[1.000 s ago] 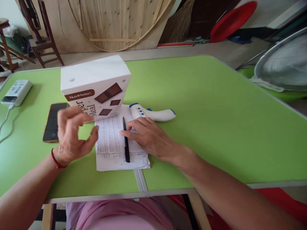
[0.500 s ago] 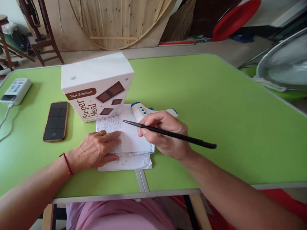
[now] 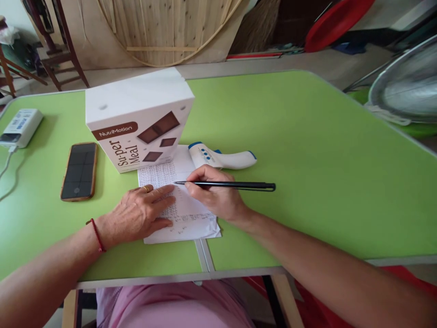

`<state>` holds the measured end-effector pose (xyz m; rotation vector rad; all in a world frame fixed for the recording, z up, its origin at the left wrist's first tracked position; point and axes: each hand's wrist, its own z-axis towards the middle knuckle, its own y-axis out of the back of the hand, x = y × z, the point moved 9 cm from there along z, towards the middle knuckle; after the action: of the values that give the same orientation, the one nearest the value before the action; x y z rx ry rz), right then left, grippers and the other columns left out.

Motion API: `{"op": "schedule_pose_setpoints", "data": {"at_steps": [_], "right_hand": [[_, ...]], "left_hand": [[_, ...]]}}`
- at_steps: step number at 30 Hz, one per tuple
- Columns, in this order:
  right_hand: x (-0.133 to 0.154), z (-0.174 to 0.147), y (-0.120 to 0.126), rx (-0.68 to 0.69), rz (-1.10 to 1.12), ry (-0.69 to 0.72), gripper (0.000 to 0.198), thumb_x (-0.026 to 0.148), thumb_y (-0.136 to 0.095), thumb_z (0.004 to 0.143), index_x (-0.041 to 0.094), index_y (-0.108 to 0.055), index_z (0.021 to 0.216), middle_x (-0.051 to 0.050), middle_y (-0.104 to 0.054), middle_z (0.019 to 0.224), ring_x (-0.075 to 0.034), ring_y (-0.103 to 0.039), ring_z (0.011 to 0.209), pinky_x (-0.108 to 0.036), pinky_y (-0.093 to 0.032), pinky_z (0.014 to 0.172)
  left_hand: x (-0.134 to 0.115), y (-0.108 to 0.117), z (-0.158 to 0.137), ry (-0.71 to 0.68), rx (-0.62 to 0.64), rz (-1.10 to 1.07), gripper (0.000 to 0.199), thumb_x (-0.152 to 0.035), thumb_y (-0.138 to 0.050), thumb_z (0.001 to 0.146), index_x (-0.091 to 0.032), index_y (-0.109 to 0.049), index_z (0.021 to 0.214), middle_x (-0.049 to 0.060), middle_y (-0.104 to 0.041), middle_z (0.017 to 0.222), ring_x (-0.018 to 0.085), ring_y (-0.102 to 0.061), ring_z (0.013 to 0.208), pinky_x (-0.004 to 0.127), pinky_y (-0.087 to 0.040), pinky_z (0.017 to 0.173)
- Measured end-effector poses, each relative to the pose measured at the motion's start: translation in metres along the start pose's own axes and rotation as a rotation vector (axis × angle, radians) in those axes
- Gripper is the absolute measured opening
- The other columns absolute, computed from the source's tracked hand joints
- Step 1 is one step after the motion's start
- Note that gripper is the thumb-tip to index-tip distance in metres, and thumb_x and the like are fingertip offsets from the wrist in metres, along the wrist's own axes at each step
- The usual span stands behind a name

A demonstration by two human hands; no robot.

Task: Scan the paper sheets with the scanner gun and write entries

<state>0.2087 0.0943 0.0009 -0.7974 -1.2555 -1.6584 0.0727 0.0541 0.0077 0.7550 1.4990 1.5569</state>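
My right hand [image 3: 218, 193] is closed around a black pen [image 3: 239, 185], its tip pointing left at the paper beside my left fingertips. Whether the tip touches the sheet I cannot tell. My left hand [image 3: 141, 212] lies flat with fingers apart on the left part of the white paper [image 3: 193, 200], which carries dense handwriting on its left side and looser marks near the bottom. A white box [image 3: 139, 114] with brown print stands over the paper's upper left. Just beyond my right hand lies a white and blue infrared thermometer [image 3: 218, 156], partly over the paper's top edge.
On the green table [image 3: 307, 168], a phone [image 3: 79, 171] in a brown case lies left of the box. Farther left is a white power bank [image 3: 21, 127] with a cable. A large metal basin [image 3: 406, 86] stands beyond the right edge.
My right hand has moved slightly down and left, and the pen has swung to nearly level. More of the thermometer shows. My left hand stays on the paper.
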Motion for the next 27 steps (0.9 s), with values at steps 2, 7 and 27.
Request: {"op": "schedule_pose_setpoints", "data": {"at_steps": [2,7,27], "right_hand": [[0.0031,-0.0012,-0.0022,0.006,-0.037,0.045,0.009,0.022,-0.059,0.074,0.021,-0.054,0.068,0.006,-0.054,0.052,-0.009,-0.045,0.044,-0.022,-0.037,0.043],[0.0065,-0.0022,-0.0032,0.000,-0.056,0.113,0.010,0.022,-0.059,0.077,0.021,-0.054,0.068,0.005,-0.055,0.054,-0.009,-0.045,0.046,-0.022,-0.037,0.044],[0.0079,-0.0003,-0.0040,0.025,-0.040,0.098,0.010,0.022,-0.058,0.076,0.021,-0.053,0.067,0.006,-0.054,0.052,-0.008,-0.043,0.044,-0.022,-0.034,0.042]], "left_hand": [[-0.0004,0.0005,0.0004,-0.003,0.000,-0.003,0.040,-0.044,-0.056,0.093,-0.014,-0.063,0.118,0.012,-0.057,0.138,0.024,-0.063,0.085,0.040,-0.056,0.072],[-0.0007,0.0012,0.0008,-0.008,-0.002,-0.009,0.039,-0.043,-0.056,0.093,-0.013,-0.064,0.118,0.013,-0.056,0.138,0.025,-0.064,0.086,0.040,-0.056,0.072],[-0.0002,0.0020,0.0006,-0.001,0.015,-0.004,0.039,-0.042,-0.059,0.092,-0.014,-0.063,0.120,0.011,-0.056,0.140,0.025,-0.064,0.086,0.040,-0.056,0.073]]}}
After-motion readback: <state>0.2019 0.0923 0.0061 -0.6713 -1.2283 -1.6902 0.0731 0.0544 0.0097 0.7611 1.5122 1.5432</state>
